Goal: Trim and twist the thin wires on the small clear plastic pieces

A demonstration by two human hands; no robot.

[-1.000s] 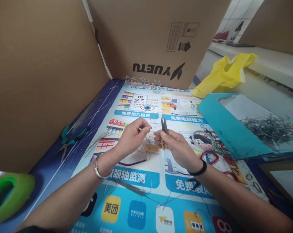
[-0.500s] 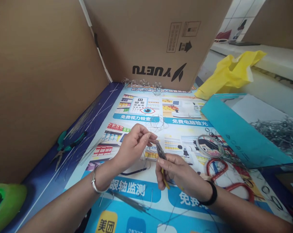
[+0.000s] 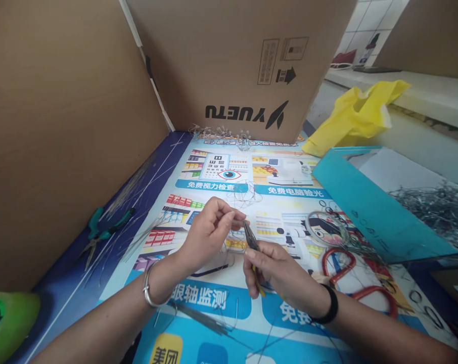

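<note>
The right hand has its grip closed around yellow-handled pliers, whose narrow dark tips reach the fingertips of the left hand. The left hand's grip is pinched together; whether it has a wire in it is too small to tell. Both hands are above a printed sheet on the table, a loose tangle of thin wire just beyond them. Teal-handled pliers lie to the left; a teal box holding tangled wire stands to the right

Right hand grips yellow-handled pliers, tips at left hand; teal-handled pliers lie farther left.
</note>
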